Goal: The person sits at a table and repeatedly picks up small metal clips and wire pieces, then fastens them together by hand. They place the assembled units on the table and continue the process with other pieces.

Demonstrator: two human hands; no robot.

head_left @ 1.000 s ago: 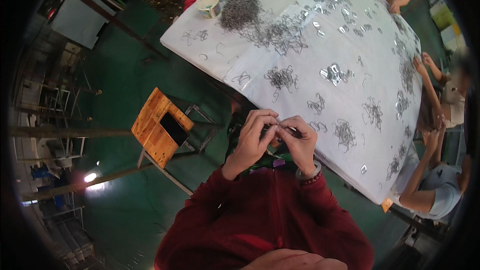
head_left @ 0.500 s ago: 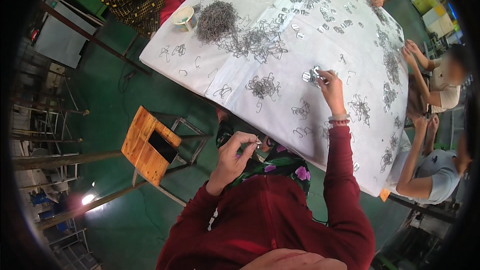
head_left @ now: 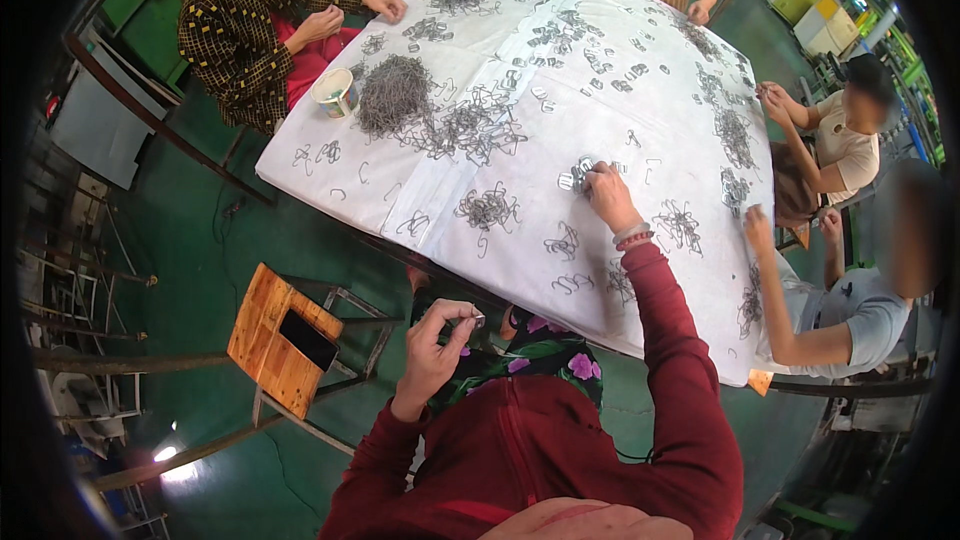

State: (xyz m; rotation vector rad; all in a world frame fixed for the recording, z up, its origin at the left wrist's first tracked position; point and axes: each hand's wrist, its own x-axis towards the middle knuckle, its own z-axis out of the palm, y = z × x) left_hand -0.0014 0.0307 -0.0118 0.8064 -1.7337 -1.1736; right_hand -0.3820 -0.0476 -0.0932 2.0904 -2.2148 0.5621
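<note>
My left hand [head_left: 432, 352] is raised in front of my lap, off the table edge. Its thumb and forefinger pinch a small shiny metal piece [head_left: 479, 320], too small to tell its exact kind. With my right arm stretched over the table, my right hand [head_left: 611, 198] is at a small cluster of flat metal buckles [head_left: 573, 178]. Its fingers are bent together and touch the cluster; whatever lies between them is hidden. Loose bent wire hooks lie around it: one pile [head_left: 488, 208] to the left, another pile [head_left: 679, 227] to the right.
The white-covered table [head_left: 560, 140] also bears a large heap of wire hooks [head_left: 394, 95], a white tub [head_left: 334, 92] and scattered buckles [head_left: 598, 62]. Co-workers sit along its far and right sides. A wooden stool [head_left: 262, 340] with a black phone [head_left: 308, 340] stands at my left.
The view has shifted, so the table sits lower and further left. My right hand stays at the buckle cluster, fingers now lower on it. My left hand keeps its pinch.
</note>
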